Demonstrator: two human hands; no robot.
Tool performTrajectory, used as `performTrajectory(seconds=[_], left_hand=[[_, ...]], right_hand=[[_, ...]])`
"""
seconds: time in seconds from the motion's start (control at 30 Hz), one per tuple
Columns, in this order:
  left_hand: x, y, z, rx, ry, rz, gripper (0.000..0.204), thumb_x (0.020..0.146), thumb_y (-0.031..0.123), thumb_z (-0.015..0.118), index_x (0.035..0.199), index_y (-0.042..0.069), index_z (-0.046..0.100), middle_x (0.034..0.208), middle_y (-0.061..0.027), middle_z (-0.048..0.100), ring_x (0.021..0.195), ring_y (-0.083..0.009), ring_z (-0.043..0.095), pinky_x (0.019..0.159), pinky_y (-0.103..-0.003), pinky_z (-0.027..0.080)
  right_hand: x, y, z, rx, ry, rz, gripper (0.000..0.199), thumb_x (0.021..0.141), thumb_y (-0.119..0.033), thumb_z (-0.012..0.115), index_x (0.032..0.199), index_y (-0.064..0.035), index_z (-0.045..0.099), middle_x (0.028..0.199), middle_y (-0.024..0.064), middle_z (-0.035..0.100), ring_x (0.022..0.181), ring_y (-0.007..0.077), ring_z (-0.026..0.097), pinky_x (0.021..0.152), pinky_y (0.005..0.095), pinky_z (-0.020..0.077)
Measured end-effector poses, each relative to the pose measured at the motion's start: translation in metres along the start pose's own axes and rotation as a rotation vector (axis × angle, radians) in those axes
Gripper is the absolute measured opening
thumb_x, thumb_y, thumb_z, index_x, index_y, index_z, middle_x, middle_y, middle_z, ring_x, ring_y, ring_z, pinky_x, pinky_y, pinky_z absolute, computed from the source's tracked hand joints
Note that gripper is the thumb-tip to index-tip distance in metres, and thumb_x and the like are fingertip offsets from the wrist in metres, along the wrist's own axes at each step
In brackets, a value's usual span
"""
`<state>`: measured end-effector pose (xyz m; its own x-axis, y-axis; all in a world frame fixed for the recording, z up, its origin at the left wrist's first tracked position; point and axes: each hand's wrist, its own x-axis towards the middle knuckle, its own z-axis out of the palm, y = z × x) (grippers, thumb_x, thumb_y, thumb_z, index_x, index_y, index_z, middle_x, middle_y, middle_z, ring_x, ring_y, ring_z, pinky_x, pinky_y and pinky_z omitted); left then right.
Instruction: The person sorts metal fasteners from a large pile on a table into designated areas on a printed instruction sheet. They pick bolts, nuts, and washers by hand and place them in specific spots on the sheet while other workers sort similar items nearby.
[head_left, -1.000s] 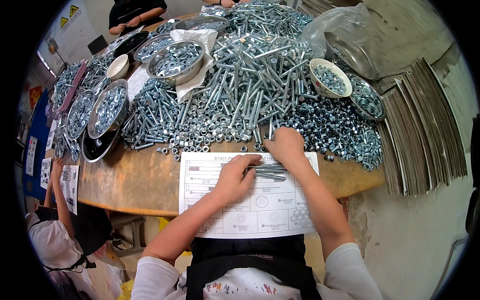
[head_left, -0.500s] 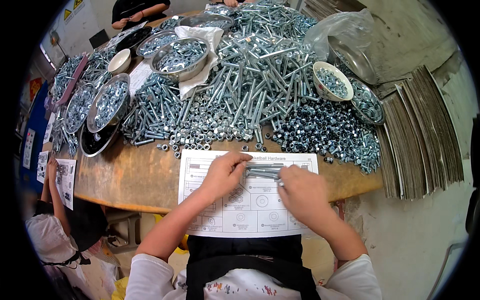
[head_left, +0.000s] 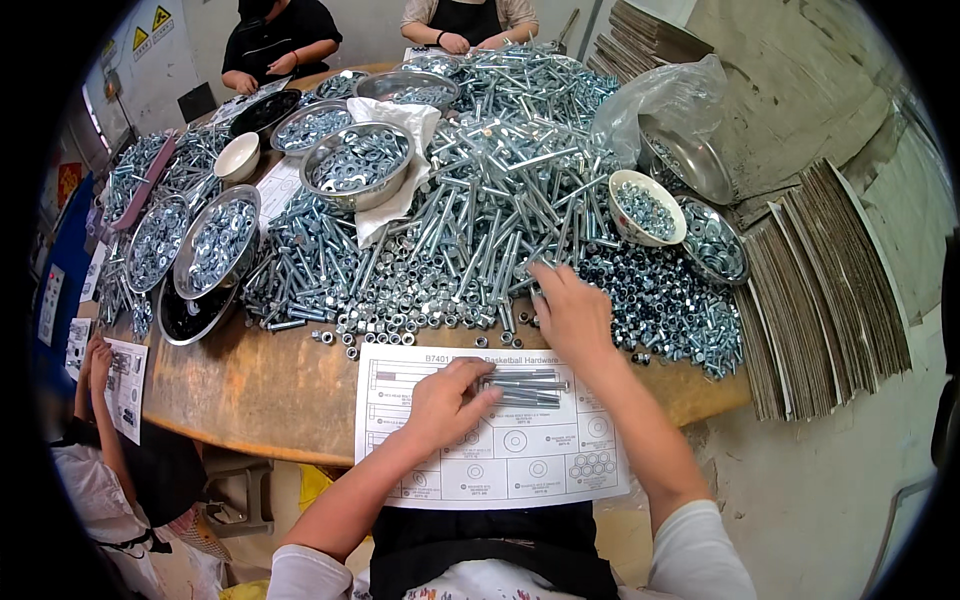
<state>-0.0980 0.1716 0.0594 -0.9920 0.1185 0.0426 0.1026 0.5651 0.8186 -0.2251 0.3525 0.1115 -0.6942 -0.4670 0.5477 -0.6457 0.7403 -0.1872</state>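
On the printed sheet (head_left: 490, 450) at the table's near edge, the left hand (head_left: 447, 397) lies flat over a row of long bolts (head_left: 528, 389); the right hand (head_left: 568, 312), fingers spread, reaches into the heaped hardware (head_left: 480, 200) beyond.

Around my bench: bowls, stacked card and neighbours.

At my eleven o'clock a steel bowl (head_left: 357, 163) of washers sits on a white cloth (head_left: 395, 195), with a small white cup (head_left: 238, 157) further toward ten. Two shallow steel pans (head_left: 190, 245) of hardware lie at nine to ten o'clock. At one o'clock a white bowl (head_left: 645, 207) of nuts stands beside a clear plastic bag (head_left: 655, 100). Ribbed cardboard sheets (head_left: 830, 290) fan out at three o'clock. Two people (head_left: 275, 40) sit across at twelve; their work is, I think, similar, though too small to tell.
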Motion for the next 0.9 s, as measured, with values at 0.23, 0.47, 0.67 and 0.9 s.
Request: performTrajectory(seconds=[0.23,0.47,0.67,0.9], left_hand=[[-0.003,-0.005,0.002,0.137,0.021,0.133,0.056,0.076,0.038,0.078,0.119,0.005,0.063,0.119,-0.0105,0.063,0.090,-0.0285,0.067,0.078,-0.038,0.054],[-0.002,0.000,0.002,0.163,0.009,0.114,0.056,0.074,0.035,0.079,0.120,0.007,0.063,0.118,-0.0092,0.062,0.092,-0.0295,0.066,0.080,-0.039,0.054],[0.003,-0.002,0.009,0.199,0.020,0.173,0.059,0.072,0.033,0.082,0.121,0.008,0.062,0.118,-0.0085,0.061,0.082,-0.0245,0.066,0.073,-0.035,0.054],[0.001,0.001,0.015,0.255,0.032,0.196,0.054,0.075,0.034,0.080,0.119,0.008,0.064,0.119,-0.0099,0.062,0.093,-0.0300,0.066,0.078,-0.038,0.054]], right_hand=[[0.027,0.010,0.008,0.131,0.161,-0.255,0.016,0.077,-0.008,0.071,0.093,-0.0108,0.068,0.084,0.0059,0.060,0.069,0.0236,0.064,0.056,0.0339,0.0518],[-0.064,-0.027,-0.058,0.806,0.018,0.470,0.013,0.082,0.006,0.065,0.093,-0.0001,0.066,0.090,0.0061,0.067,0.077,0.0078,0.064,0.066,0.0216,0.0525],[-0.135,-0.009,-0.020,1.017,-0.120,0.687,0.021,0.081,0.000,0.069,0.102,0.0006,0.066,0.092,0.0089,0.069,0.078,0.0142,0.067,0.068,0.0250,0.0520],[-0.151,-0.013,-0.040,0.110,-0.220,0.336,0.062,0.080,-0.013,0.071,0.135,0.0033,0.047,0.137,0.0234,0.050,0.129,0.0399,0.045,0.105,0.0469,0.0367]])
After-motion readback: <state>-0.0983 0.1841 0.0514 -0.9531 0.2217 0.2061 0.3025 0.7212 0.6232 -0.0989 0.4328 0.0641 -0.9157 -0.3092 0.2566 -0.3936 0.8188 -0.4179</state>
